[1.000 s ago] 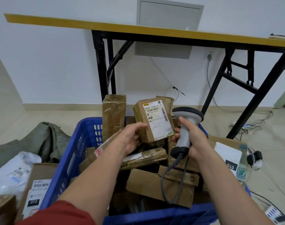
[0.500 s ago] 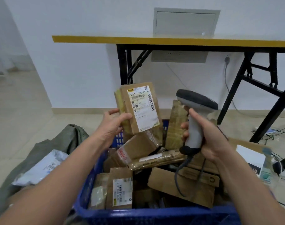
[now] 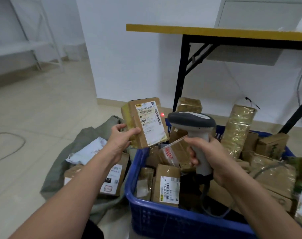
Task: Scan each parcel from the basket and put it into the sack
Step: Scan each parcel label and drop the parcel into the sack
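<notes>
The left hand [image 3: 120, 142] grips a brown cardboard parcel [image 3: 129, 116], with the thumb across its near face and the fingers curled behind its left side. It holds the parcel upright in the air, above the far left corner of the blue basket [image 3: 146, 214]. The parcel's white label [image 3: 151, 125] faces the camera. Its top line reads "502D T098-41 41" above a barcode, and a second barcode runs down the right edge. The smaller print underneath is too fine to read. A red dot of light [image 3: 162, 114] sits on the parcel just right of the label.

The right hand [image 3: 214, 152] is wrapped round the handle of a grey and white barcode scanner [image 3: 191, 120]. The scanner's dark head points left at the held parcel, close to it but not touching.

The basket is piled with brown parcels. One near the front [image 3: 167, 183] carries a label turned sideways whose code seems to match, "502D T098-41 41". Another [image 3: 171, 152] is bound with clear tape printed in red characters I cannot read. A tall parcel wrapped in glossy tape [image 3: 238, 130] stands at the far right.

Left of the basket, a grey-green sack [image 3: 81, 140] lies open on the tiled floor. It holds a white mailer bag [image 3: 88, 151] and a brown box [image 3: 115, 180] whose label shows "010" in white on black. Behind stands a worktop [image 3: 215, 31] with a yellow edge and black legs.
</notes>
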